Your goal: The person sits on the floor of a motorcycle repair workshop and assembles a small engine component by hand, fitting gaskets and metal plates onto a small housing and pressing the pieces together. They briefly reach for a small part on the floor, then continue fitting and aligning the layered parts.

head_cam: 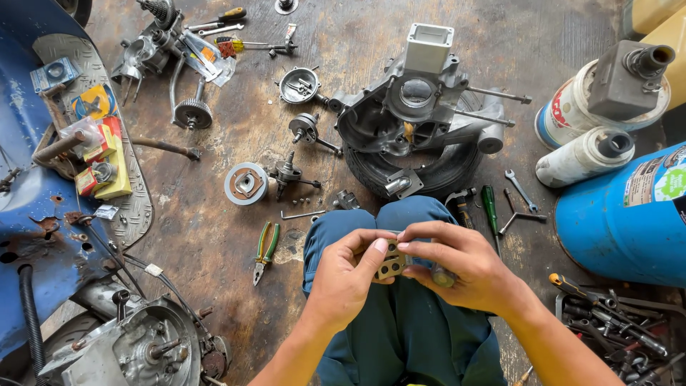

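1. Both hands are up over the knees, working one little part together. The left hand [348,275] has its grip pinching the left edge of a small flat metal plate [391,262] with round holes in it, thumb on top, fingers curled behind.
2. The right hand [457,263] has its grip pressed onto the same plate from the top and right, fingertips touching the left thumb. There's also a small cylindrical metal bit [441,276] tucked low in that palm; can't tell exactly what it is.
3. So the plate sits between the two hands, held in the air above the blue trousers [400,329], not resting on anything.
4. Straight ahead on the floor [236,129] is a bare engine case [414,114] lying on a tyre [429,175].
5. Green-handled pliers [265,250] lie just left of the knee, near a round flanged part [246,184].
6. On the right: a green screwdriver [489,207], a small spanner [520,190], a blue drum [629,214] and a pile of tools [614,322].
7. On the left there's a blue scooter body [28,186] with small boxes on its footboard.
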